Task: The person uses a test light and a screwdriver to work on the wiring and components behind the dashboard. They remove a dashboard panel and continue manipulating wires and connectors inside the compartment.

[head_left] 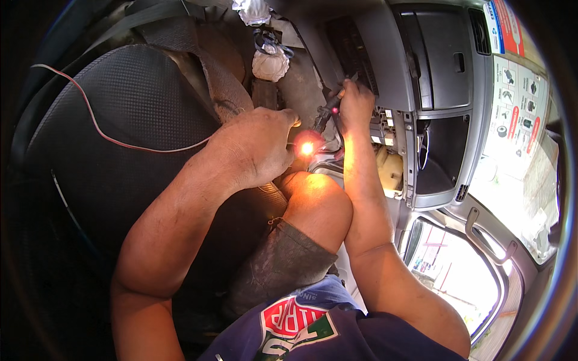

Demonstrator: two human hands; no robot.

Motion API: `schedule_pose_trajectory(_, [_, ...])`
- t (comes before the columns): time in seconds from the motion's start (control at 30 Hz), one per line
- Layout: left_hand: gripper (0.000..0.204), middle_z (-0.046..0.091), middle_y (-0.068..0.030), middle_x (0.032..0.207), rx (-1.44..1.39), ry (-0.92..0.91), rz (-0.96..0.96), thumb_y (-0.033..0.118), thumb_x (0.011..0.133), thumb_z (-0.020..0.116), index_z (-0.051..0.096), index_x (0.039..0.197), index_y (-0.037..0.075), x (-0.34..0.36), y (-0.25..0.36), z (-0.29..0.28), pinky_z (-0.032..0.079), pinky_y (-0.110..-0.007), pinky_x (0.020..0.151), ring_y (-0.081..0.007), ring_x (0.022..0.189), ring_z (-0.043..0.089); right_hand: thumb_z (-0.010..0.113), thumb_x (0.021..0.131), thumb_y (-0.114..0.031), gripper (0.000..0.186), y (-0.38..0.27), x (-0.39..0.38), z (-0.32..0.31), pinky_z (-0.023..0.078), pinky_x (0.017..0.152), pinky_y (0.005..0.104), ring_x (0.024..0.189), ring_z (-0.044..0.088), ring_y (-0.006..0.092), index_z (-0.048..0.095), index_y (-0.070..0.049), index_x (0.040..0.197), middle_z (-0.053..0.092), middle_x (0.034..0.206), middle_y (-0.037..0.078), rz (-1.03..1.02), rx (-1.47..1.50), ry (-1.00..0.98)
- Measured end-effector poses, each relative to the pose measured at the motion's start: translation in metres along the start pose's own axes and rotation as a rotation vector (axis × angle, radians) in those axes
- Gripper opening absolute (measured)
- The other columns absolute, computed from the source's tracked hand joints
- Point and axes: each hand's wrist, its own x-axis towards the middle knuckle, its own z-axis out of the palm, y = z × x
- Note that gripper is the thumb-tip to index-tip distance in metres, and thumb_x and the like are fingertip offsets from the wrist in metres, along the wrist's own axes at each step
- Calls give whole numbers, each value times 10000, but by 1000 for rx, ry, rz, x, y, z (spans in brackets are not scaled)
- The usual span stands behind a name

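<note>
My left hand [262,144] is closed beside a glowing bulb [307,148] above my knee; what its fingertips pinch is hidden. A thin red and white wire [120,143] runs across the black seat [90,192] toward that hand. My right hand [356,103] grips a dark, slim tool [328,112] with a small pink light, at the lower dashboard. Dark cables lie just below the tool, beside the bulb.
The grey dashboard [435,57] has an open compartment [439,156] and exposed fittings [385,126]. Two white crumpled bundles [270,63] lie at the top. The windscreen [500,174] carries printed sheets; a side window [451,271] is at lower right.
</note>
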Motion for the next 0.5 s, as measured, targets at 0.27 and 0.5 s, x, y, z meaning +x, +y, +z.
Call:
schedule_pose_trajectory(0.27, [510,781,-288,1175,0,7,31,250,990,777,670,1385,-52,1,2,-4,589,-484,1051,-432,1173,756,592,1015,-127,249,5,5,-1,480,563,384,587,605,196,713,63,911,647,726,80,-54,1,81])
schedule_pose_trajectory(0.5, [516,784,-284,1176,-12,-23,23,246,993,772,661,1395,-58,1,1,-4,589,-481,1059,-419,1171,762,599,1018,-145,283,2,1,-4,530,660,352,668,697,224,762,87,1020,744,780,150,-95,-51,40])
